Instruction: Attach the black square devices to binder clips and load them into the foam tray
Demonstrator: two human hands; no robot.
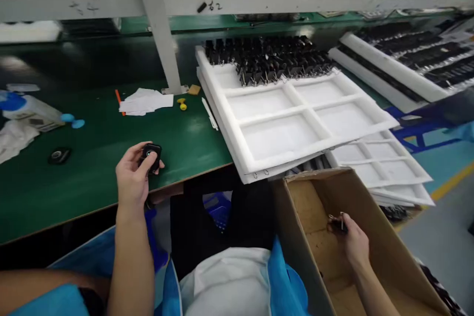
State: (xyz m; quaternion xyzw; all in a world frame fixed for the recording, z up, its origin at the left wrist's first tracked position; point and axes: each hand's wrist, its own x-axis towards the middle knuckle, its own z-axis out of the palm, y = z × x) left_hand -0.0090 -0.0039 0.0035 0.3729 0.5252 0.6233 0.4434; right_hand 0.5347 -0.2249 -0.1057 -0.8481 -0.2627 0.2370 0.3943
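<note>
My left hand [132, 177] is closed round a small black device [152, 150] with a round, lens-like part, held above the front edge of the green table [99, 158]. The thumb lies across the device's face. A similar black device [59, 155] rests flat on the table, left of that hand. Inside the cardboard box [311, 237] at lower right, my right hand [356, 242] pinches a black binder clip [337, 224] with metal wire handles. Its fingers are partly hidden.
White foam trays [237, 143] overhang the table edge, with rows of black binder clips [274, 59] at the back. Paper slips [146, 102], a yellow pawn-shaped piece [181, 103], a white pen [210, 114] and a bottle [37, 111] lie about. A shelf post [159, 29] rises behind.
</note>
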